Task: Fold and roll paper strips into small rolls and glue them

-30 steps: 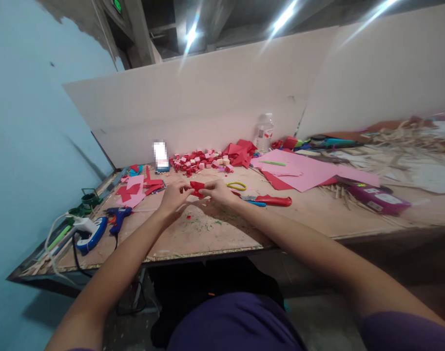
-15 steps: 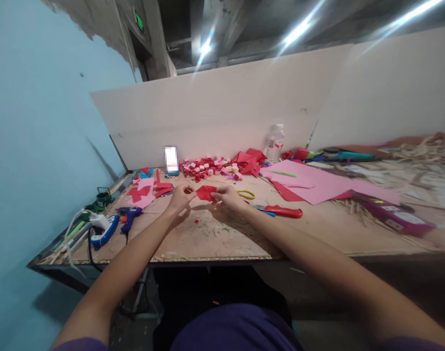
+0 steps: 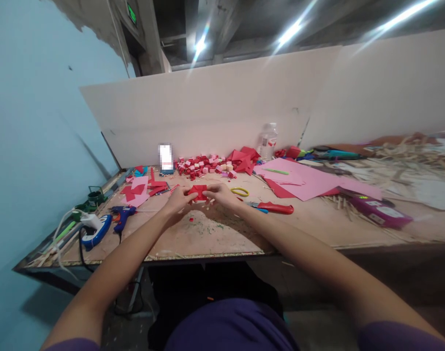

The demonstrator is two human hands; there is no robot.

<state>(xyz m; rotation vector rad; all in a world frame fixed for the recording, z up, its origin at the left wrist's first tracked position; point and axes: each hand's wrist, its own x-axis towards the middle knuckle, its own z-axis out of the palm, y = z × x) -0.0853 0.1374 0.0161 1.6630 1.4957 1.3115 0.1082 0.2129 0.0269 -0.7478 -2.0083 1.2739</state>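
A small piece of folded red paper [image 3: 199, 193] is held between my two hands, just above the workbench [image 3: 222, 239]. My left hand [image 3: 179, 199] pinches its left side, and my right hand [image 3: 219, 195] grips the right side with thumb and fingers. Creases show on the paper's face. Behind the hands lies a heap of small red and pink folded paper pieces [image 3: 203, 166]. Scissors with yellow handles [image 3: 240, 192] rest just right of my right hand, near a red-handled tool [image 3: 277, 208]. A tiny red scrap [image 3: 191, 220] lies in front of the hands.
At left are a blue glue gun [image 3: 123, 217] and a blue-and-white power strip [image 3: 97, 231] with cables. A phone [image 3: 165, 158] stands at the back. Pink sheets [image 3: 302, 180], a clear bottle [image 3: 269, 141] and a purple box [image 3: 381, 212] occupy the right side.
My left fingers have closed onto the red paper's left side, and the paper now looks more compactly folded. The whole view has shifted slightly.
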